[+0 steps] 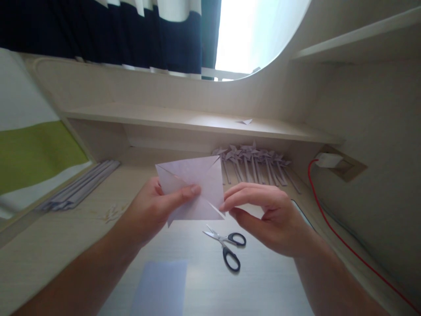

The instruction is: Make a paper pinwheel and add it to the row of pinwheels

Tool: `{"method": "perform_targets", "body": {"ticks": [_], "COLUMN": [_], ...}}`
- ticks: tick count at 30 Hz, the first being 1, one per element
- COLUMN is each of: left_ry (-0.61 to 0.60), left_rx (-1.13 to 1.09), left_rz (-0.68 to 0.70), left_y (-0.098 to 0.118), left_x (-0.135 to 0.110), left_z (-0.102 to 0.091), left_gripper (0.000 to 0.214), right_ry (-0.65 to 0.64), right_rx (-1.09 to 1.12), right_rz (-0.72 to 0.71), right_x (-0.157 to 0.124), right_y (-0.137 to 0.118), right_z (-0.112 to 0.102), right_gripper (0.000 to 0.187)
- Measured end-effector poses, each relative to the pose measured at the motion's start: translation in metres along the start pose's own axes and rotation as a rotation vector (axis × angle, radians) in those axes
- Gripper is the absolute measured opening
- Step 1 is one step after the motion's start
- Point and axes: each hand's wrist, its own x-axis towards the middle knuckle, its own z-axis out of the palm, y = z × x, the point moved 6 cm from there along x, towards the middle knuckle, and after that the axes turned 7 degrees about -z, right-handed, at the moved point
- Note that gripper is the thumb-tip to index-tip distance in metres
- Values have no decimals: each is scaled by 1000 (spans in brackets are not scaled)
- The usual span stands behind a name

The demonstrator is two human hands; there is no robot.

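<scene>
A square of white paper (210,175) with slits running in from its corners is held up above the desk. My left hand (153,206) grips it from the left, thumb flat on its face and the other fingers hidden behind. At the lower right corner, beside a slit, my right hand (269,215) has its forefinger and thumb drawn together on the paper's edge. Below the paper, scissors (221,238) with black handles lie with parted blades. A sheet of white paper (161,287) rests on the desk nearer to me.
Several paper pinwheels (248,153) on sticks lie under the shelf (184,118). A folded paper piece (246,121) is on that shelf. Rolled paper sticks (82,184) and small pale bits (112,213) lie left. A red cable (329,226) runs from a white plug (329,160).
</scene>
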Motion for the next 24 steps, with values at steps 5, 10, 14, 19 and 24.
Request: {"method": "perform_targets", "body": {"ticks": [5, 10, 14, 19, 24], "left_ry": [-11, 4, -3, -8, -11], "left_rx": [11, 20, 15, 7, -16], "left_rz": [53, 80, 102, 124, 132], "left_y": [1, 1, 2, 3, 6], "left_x": [0, -1, -3, -5, -7], "left_z": [1, 3, 5, 8, 11], "left_gripper": [27, 26, 27, 23, 19], "right_ry": [16, 31, 48, 53, 55], "right_rx": [-21, -45, -49, -30, -21], "right_rz": [36, 48, 72, 89, 109], "right_x": [1, 0, -1, -2, -3], "right_y": [1, 0, 2, 4, 5], "right_z": [1, 1, 2, 4, 4], "right_gripper": [12, 9, 9, 9, 14]}}
